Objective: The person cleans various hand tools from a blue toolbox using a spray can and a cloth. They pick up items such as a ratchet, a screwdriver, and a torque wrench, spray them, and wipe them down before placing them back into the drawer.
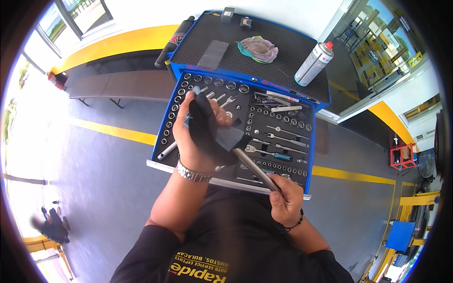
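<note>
My left hand [190, 141] is closed around a black and grey cloth [204, 123], which is bunched over the upper end of a smooth metal bar [256, 169]. The bar slants down to the right, and my right hand [289, 202] grips its lower end. The cloth hides what that upper end looks like. Both hands are above an open tool drawer [226, 183] lined with dark foam. Sockets, wrenches and a ratchet with a blue-grey handle [269, 153] lie in its cutouts. Another long bar [167, 150] rests in the drawer's left part.
On the blue cabinet's black top [278, 30] are a spray can [314, 64] with a red cap, a crumpled rag [258, 49], a flat dark phone-like slab [213, 54] and two small dark objects. A brown bench [122, 86] stands behind at left; a red cart [402, 156] is far right.
</note>
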Action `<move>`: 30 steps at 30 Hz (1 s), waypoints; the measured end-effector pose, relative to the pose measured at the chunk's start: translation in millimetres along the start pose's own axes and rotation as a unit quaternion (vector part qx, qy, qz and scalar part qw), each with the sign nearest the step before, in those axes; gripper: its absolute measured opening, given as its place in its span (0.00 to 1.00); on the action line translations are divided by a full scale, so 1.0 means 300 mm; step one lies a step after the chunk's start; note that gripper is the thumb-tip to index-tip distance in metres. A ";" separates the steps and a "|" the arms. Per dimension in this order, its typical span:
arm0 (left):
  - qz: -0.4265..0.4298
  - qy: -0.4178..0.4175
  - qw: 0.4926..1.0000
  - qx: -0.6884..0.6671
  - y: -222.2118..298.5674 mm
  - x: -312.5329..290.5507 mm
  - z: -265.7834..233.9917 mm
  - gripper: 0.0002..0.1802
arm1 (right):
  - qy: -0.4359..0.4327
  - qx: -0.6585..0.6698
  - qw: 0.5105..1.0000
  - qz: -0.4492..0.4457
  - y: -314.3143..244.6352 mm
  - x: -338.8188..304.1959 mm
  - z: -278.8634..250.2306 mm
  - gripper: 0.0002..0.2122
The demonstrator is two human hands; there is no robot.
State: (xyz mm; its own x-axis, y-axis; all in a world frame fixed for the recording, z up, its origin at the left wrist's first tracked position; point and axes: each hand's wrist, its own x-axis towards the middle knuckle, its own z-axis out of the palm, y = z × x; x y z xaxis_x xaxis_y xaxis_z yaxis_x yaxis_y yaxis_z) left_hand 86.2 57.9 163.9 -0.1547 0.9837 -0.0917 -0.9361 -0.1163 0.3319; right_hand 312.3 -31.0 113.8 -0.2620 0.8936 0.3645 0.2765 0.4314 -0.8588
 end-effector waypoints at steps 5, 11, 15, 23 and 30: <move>0.032 -0.057 0.998 -0.016 -0.045 -0.022 0.032 0.20 | 0.116 0.335 0.933 -0.068 0.061 0.025 0.089 0.33; 0.028 -0.081 0.987 0.135 -0.180 -0.107 0.015 0.19 | 0.232 0.246 0.938 -0.072 0.003 0.112 0.174 0.37; 0.023 -0.023 0.959 0.282 -0.296 -0.203 0.001 0.16 | 0.194 0.195 0.961 -0.038 -0.021 0.130 0.181 0.38; 0.068 -0.248 0.739 0.623 -0.208 -0.100 -0.151 0.15 | 0.158 0.239 0.953 -0.096 -0.039 0.273 -0.069 0.39; 0.062 -0.359 0.563 0.741 -0.234 -0.111 -0.186 0.12 | 0.194 0.425 0.883 0.051 -0.120 0.339 -0.116 0.17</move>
State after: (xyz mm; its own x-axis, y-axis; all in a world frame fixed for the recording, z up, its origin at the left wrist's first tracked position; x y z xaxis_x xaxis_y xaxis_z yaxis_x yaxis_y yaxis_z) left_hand 139.5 25.6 91.2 0.4768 0.8441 0.2453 0.4430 -0.4718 0.7623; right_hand 308.0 48.6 194.3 0.1071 0.9688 0.2234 -0.5560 0.2446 -0.7944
